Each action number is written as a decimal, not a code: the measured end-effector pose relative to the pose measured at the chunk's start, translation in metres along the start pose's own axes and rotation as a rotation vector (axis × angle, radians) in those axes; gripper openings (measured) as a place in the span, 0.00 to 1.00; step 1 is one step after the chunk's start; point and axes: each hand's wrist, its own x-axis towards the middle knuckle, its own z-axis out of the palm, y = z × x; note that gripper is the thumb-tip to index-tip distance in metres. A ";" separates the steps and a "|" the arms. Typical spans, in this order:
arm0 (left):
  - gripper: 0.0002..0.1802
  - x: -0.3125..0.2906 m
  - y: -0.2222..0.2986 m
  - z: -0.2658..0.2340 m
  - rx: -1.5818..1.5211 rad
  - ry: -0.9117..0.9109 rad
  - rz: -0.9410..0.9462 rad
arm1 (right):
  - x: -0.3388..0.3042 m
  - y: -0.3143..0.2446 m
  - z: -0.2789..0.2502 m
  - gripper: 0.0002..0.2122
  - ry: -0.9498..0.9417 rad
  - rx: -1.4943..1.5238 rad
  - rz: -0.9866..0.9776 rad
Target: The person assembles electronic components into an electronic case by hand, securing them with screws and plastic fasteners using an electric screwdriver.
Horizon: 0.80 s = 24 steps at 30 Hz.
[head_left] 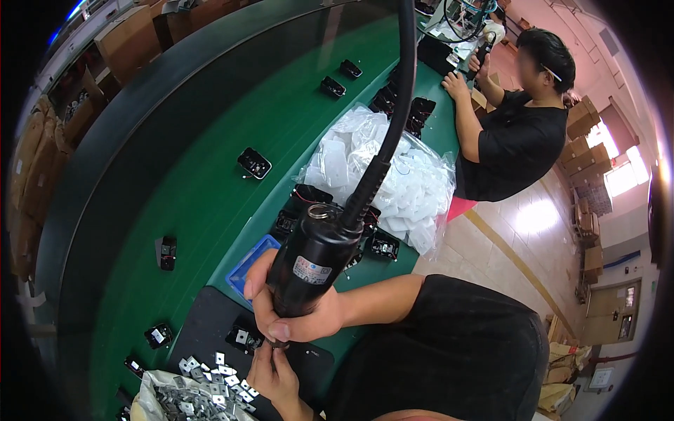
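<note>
My right hand [309, 319] is wrapped round a black corded electric screwdriver [309, 259], which stands roughly upright with its cable leading up. Just below its lower end, my left hand [275, 379] has its fingertips pinched together; what they hold is hidden. Right beside those fingertips lies a small black plastic housing [241, 337] with a pale metal square in it, on a dark mat [203, 319]. Many small silvery metal plates [223, 379] are strewn on the mat, next to an open bag [158, 386] filled with more of them.
A blue bin [246, 270] stands behind my right hand. Beyond are black housings [384, 244] and a clear bag of white plastic pieces [414, 189]. More housings [254, 163] sit on the green belt [210, 189]. At the far right, a person in black [512, 126] works with both hands.
</note>
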 end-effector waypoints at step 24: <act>0.08 -0.028 -0.013 0.012 -0.462 0.154 -0.250 | -0.001 0.001 -0.005 0.22 0.034 0.264 -0.002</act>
